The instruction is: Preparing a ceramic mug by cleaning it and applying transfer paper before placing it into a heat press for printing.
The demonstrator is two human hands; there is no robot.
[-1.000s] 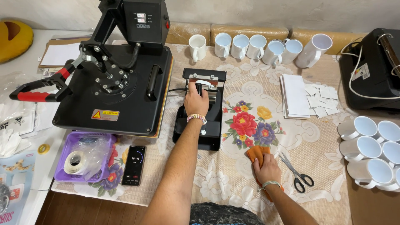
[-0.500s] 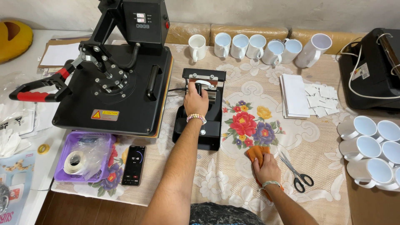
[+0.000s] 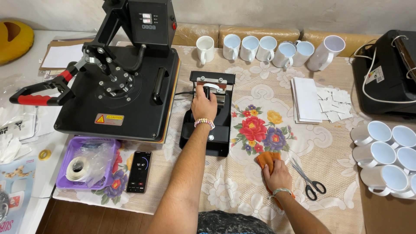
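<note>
Black mug press [image 3: 209, 113] sits mid-tabletop; my left hand [image 3: 203, 104] is curled around its lever handle [image 3: 207, 92], fingers closed on it. Compared with a second ago nothing has shifted: same grip, lever at the same angle, so I read the press as being held, not worked. My right hand [image 3: 277, 175] lies flat, fingers together, pressing on the orange cloth [image 3: 266, 159], same spot as before. Scissors [image 3: 307, 178] lie just right of it, close. Big flat heat press [image 3: 123, 82] crowds the left side, phone [image 3: 139, 171] near the front edge. Open room: floral tablecloth [image 3: 260, 130] between the mug press and paper stack [image 3: 307, 99]; white mugs [image 3: 390, 154] crowd the right edge.
</note>
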